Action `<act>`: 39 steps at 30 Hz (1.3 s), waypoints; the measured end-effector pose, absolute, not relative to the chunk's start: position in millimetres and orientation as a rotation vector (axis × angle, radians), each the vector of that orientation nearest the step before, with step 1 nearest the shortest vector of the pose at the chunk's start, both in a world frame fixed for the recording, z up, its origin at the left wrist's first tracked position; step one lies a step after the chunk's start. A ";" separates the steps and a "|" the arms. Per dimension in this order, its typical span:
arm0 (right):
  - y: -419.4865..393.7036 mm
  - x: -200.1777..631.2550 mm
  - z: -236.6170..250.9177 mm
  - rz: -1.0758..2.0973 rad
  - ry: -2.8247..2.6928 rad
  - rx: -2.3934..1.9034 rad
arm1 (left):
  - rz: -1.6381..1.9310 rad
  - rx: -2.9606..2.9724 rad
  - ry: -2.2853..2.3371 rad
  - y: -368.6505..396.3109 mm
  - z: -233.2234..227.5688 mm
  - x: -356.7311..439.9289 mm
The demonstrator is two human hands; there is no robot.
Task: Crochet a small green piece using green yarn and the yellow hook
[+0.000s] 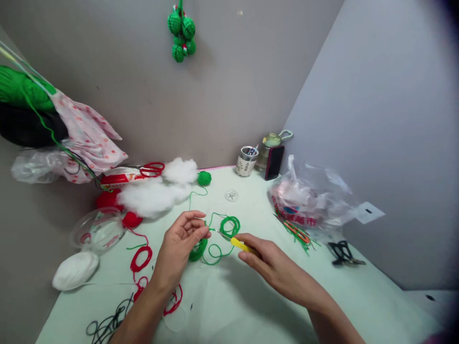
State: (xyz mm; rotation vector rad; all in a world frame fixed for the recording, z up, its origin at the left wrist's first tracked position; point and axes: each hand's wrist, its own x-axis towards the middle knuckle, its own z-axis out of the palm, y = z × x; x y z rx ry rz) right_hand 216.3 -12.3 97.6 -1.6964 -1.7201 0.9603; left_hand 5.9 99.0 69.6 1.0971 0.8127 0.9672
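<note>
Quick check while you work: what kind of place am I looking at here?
Most likely a small handicraft corner for crochet. The right hand holds a yellow-handled crochet hook in green yarn, white stuffing lies on the pale table, and finished green balls hang on the wall.

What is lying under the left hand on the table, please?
Under the left hand lies a small green crocheted piece, with loose green yarn beside it. The hand covers most of the piece, so its shape cannot be told.
</note>
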 end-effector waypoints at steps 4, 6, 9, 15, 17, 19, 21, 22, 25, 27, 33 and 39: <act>-11.1 212.6 97.6 1.137 -1.809 -1.654 | 0.939 1.159 0.814 97.1 70.1 7.0; -10.6 212.6 97.0 1.235 -1.840 -1.577 | 0.945 1.176 0.837 96.6 70.0 6.0; -11.1 215.6 97.1 1.367 -1.668 -1.372 | 0.989 1.134 0.859 97.1 68.4 3.7; -12.6 211.3 95.1 0.998 -1.369 -1.284 | 0.993 1.095 0.830 91.7 67.8 5.8; -13.3 205.2 92.5 0.896 -1.319 -1.312 | 0.979 1.095 0.809 87.8 69.7 7.8; -13.9 198.4 90.4 0.779 -1.281 -1.254 | 0.968 1.102 0.795 84.4 72.1 9.2; -13.9 192.1 89.7 0.665 -1.285 -1.159 | 0.964 1.119 0.794 81.8 74.2 9.8; -13.7 189.4 89.8 0.619 -1.299 -1.125 | 0.962 1.127 0.796 80.8 75.1 9.9; -12.6 183.4 89.9 0.522 -1.376 -1.092 | 0.952 1.142 0.795 78.9 76.6 10.2; -12.0 181.5 88.9 0.470 -1.423 -1.103 | 0.947 1.146 0.788 78.2 76.9 10.8; -11.1 179.3 82.6 0.399 -1.506 -1.163 | 0.943 1.124 0.766 77.4 75.4 12.5; -8.4 175.9 78.2 0.230 -1.534 -1.151 | 0.856 1.107 0.740 76.9 74.5 11.9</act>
